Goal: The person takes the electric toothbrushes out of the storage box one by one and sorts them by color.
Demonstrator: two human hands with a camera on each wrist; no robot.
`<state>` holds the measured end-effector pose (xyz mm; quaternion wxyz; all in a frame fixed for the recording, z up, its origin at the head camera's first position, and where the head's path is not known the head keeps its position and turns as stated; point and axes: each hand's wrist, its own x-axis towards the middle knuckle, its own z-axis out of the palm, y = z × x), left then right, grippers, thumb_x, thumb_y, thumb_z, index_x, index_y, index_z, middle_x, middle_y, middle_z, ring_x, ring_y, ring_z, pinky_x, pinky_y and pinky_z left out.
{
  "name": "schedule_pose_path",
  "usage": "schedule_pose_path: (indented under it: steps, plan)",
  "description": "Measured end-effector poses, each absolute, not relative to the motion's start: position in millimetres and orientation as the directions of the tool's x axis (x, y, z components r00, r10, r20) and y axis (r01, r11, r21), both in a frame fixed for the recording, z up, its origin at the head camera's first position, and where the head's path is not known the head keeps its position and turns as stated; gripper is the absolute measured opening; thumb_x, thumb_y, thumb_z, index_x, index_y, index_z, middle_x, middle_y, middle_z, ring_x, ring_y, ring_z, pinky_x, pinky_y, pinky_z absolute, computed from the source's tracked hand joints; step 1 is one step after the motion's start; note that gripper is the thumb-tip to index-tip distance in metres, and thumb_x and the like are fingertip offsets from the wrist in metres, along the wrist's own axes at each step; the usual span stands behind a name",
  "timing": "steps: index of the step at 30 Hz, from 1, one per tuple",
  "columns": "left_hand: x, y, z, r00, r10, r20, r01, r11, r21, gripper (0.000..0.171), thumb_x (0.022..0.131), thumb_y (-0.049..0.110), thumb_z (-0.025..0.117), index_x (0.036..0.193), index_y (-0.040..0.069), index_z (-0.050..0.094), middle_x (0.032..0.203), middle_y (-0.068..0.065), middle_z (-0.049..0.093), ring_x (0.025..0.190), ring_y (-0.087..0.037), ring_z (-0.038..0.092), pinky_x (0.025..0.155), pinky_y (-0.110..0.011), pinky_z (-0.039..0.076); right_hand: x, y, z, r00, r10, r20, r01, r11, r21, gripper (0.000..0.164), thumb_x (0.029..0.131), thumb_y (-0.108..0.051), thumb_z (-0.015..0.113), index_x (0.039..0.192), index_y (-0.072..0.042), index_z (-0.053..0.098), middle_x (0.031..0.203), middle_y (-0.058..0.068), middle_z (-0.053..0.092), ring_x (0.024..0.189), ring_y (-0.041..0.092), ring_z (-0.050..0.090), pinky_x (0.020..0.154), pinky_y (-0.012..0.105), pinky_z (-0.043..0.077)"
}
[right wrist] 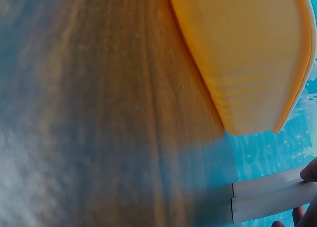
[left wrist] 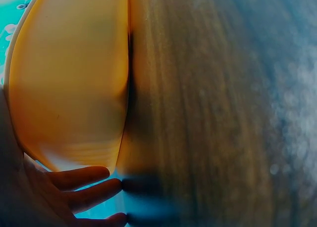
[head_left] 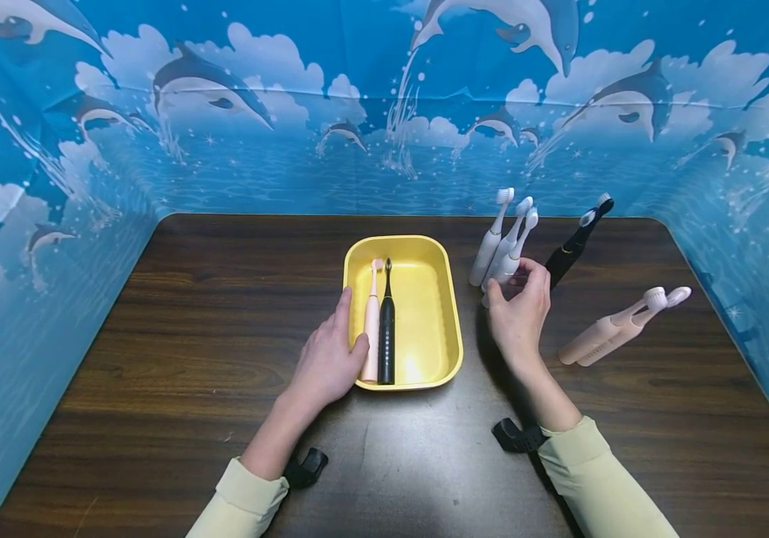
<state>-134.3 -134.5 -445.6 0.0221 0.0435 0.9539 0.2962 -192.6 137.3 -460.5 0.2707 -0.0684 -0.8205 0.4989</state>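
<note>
My left hand (head_left: 330, 355) rests on the left side of a yellow tray (head_left: 427, 387). Its thumb lies over the rim; in the left wrist view the other fingers (left wrist: 91, 197) stretch out straight by the tray's wall. Inside the tray a pink electric toothbrush (head_left: 371, 336) and a black electric toothbrush (head_left: 387, 340) lie side by side, heads toward the back. To the right of the tray, my right hand (head_left: 519, 314) pinches the nearest white electric toothbrush (head_left: 511, 261) by its handle between thumb and fingers. Two more white toothbrushes (head_left: 488, 250) stand upright just behind it.
Behind the right hand stand black electric toothbrushes (head_left: 572, 246), partly hidden. Two pink electric toothbrushes (head_left: 602, 336) stand farther right. Everything is on a dark wooden table (head_left: 189, 359), enclosed at the back and sides by a blue dolphin-print cloth (head_left: 256, 164).
</note>
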Motion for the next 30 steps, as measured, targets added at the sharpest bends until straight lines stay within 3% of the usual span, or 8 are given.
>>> schedule_pose_path:
  steps: [8, 14, 18, 21, 25, 30]
  plan:
    - [-135.4, -134.2, -446.5, -0.995, 0.096, -0.017, 0.069, 0.818, 0.570, 0.078, 0.099, 0.030, 0.054, 0.165, 0.010, 0.018, 0.147, -0.028, 0.050, 0.123, -0.045, 0.058, 0.096, -0.060, 0.047, -190.6, 137.8, -457.2, -0.835, 0.393, 0.385, -0.161, 0.495, -0.854, 0.049, 0.088, 0.001, 0.074, 0.130, 0.005, 0.050, 0.124, 0.021, 0.050, 0.108, 0.029, 0.056, 0.095, 0.041, 0.047]
    - [-136.1, -133.9, -445.4, -0.995, 0.098, -0.017, 0.071, 0.818, 0.571, 0.078, 0.099, 0.032, 0.053, 0.165, 0.010, 0.018, 0.148, -0.028, 0.050, 0.124, -0.045, 0.057, 0.096, -0.060, 0.047, -178.3, 133.3, -449.8, -0.778, 0.428, 0.459, -0.219, 0.500, -0.838, 0.056, 0.086, -0.004, 0.076, 0.133, 0.003, 0.047, 0.132, 0.019, 0.042, 0.117, 0.027, 0.046, 0.094, 0.042, 0.041]
    - [-136.7, -134.3, -444.7, -0.994, 0.107, -0.016, 0.079, 0.818, 0.570, 0.078, 0.099, 0.031, 0.053, 0.165, 0.010, 0.017, 0.148, -0.028, 0.050, 0.123, -0.046, 0.057, 0.097, -0.060, 0.047, -168.0, 124.8, -435.7, -0.704, 0.432, 0.564, -0.341, 0.492, -0.801, 0.048, 0.085, -0.002, 0.072, 0.127, 0.004, 0.049, 0.130, 0.014, 0.043, 0.115, 0.025, 0.046, 0.090, 0.039, 0.042]
    - [-137.0, -135.3, -444.6, -0.994, 0.109, -0.006, 0.087, 0.820, 0.566, 0.078, 0.099, 0.030, 0.054, 0.165, 0.009, 0.017, 0.147, -0.029, 0.051, 0.122, -0.046, 0.058, 0.096, -0.060, 0.047, -162.6, 115.1, -420.0, -0.672, 0.346, 0.655, -0.475, 0.477, -0.740, 0.041, 0.085, 0.000, 0.070, 0.120, 0.007, 0.052, 0.124, 0.017, 0.048, 0.111, 0.026, 0.050, 0.088, 0.036, 0.044]
    - [-136.3, -136.0, -444.1, -0.994, 0.107, 0.006, 0.092, 0.820, 0.565, 0.078, 0.099, 0.029, 0.054, 0.164, 0.008, 0.018, 0.144, -0.029, 0.053, 0.119, -0.046, 0.059, 0.095, -0.060, 0.048, -158.5, 98.4, -407.1, -0.761, 0.131, 0.636, -0.549, 0.392, -0.738, 0.040, 0.085, 0.002, 0.069, 0.122, 0.008, 0.055, 0.120, 0.021, 0.052, 0.107, 0.027, 0.056, 0.088, 0.039, 0.052]
    - [-134.7, -135.1, -445.7, -0.994, 0.105, -0.006, 0.083, 0.819, 0.567, 0.078, 0.099, 0.030, 0.054, 0.164, 0.009, 0.019, 0.143, -0.029, 0.054, 0.118, -0.045, 0.060, 0.093, -0.060, 0.048, -157.7, 77.0, -418.3, -0.934, -0.061, 0.351, -0.351, 0.326, -0.878, 0.064, 0.087, 0.000, 0.070, 0.145, 0.002, 0.044, 0.143, 0.019, 0.044, 0.120, 0.034, 0.057, 0.095, 0.048, 0.053]
